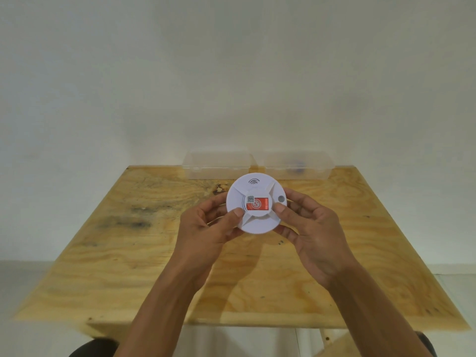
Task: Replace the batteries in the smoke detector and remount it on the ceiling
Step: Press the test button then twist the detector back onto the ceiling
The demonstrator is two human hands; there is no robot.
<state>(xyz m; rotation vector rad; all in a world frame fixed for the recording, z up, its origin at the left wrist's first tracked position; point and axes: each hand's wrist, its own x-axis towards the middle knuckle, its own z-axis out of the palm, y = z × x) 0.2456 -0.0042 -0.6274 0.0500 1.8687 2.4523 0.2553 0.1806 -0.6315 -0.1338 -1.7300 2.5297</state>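
A round white smoke detector (253, 188) is held above the middle of the plywood table (128, 253), face toward me. It shows a red label with a small code square at its centre, a wave symbol near the top and a grey button at the right. My left hand (206, 228) grips its left edge, thumb on the front. My right hand (309, 228) grips its right edge, thumb beside the label. The detector's back is hidden.
Two clear plastic boxes stand at the table's far edge against the white wall: the left box (216, 164) looks empty, the right box (298, 164) holds something dark and blurred. Dark stains mark the table's left side.
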